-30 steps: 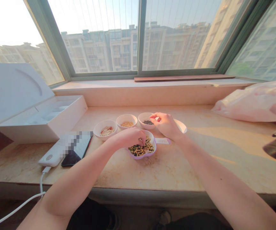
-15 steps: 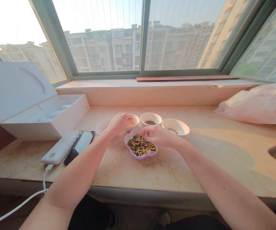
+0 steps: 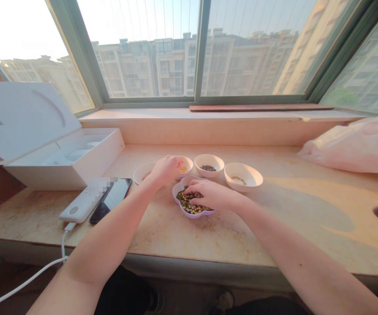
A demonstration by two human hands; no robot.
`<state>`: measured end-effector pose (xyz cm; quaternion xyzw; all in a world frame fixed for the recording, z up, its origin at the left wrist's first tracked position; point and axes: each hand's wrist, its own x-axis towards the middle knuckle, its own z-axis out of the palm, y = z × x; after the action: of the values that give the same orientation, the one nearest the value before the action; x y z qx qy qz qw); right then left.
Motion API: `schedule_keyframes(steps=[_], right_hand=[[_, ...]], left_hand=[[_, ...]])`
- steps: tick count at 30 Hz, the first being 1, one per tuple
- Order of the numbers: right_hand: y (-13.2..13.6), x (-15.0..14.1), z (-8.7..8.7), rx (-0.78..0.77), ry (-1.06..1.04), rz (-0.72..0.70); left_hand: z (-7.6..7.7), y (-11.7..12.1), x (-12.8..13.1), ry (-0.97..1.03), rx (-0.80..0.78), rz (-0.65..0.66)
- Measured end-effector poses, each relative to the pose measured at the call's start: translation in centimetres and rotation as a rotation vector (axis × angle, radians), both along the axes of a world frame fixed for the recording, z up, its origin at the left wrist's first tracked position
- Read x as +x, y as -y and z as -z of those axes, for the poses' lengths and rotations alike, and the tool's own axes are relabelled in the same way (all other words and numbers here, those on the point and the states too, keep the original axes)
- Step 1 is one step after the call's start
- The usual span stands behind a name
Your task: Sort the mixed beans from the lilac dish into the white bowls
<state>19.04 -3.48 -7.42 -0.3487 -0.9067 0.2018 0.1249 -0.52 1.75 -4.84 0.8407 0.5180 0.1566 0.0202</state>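
My left hand point(image 3: 166, 170) is bunched at the rim of a small white bowl point(image 3: 188, 162) of yellow grains point(image 3: 183, 169); anything in its fingers is hidden. My right hand point(image 3: 213, 195) rests with its fingertips in a mix of green, black and yellow beans point(image 3: 187, 202), which fills a lilac flower-shaped dish point(image 3: 194, 214). Behind the dish stand a white bowl of black beans point(image 3: 208, 168) and a white bowl of a few green grains point(image 3: 243, 177). A further white bowl point(image 3: 139, 174) is mostly hidden behind my left hand.
The bowls stand on a sunlit marble window ledge point(image 3: 274, 232). To the left lie a phone point(image 3: 117, 194), a white power bank point(image 3: 84, 203) with a cable point(image 3: 38, 275), and an open white box point(image 3: 57, 162). A pale plastic bag point(image 3: 349, 148) lies at the right.
My right hand has moved from the black bean bowl down into the dish. My left hand has gone from the dish to the yellow grain bowl. The view has shifted slightly.
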Motion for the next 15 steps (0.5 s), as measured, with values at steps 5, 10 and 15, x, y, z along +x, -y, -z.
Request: schedule_keyframes(steps=[5,10,15], right_hand=[[-0.5,0.3,1.3,-0.037,-0.154,0.107],[-0.6,0.4,1.9,-0.051,-0.250,0.141],[-0.5,0.2,1.3,-0.068,-0.138,0.163]], left_hand=[[0.3,0.1,0.3,-0.003,-0.012,0.031],[0.8,-0.1,0.4,0.048,-0.009,0.051],[1.0,-0.2,0.4,0.069,0.000,0.079]])
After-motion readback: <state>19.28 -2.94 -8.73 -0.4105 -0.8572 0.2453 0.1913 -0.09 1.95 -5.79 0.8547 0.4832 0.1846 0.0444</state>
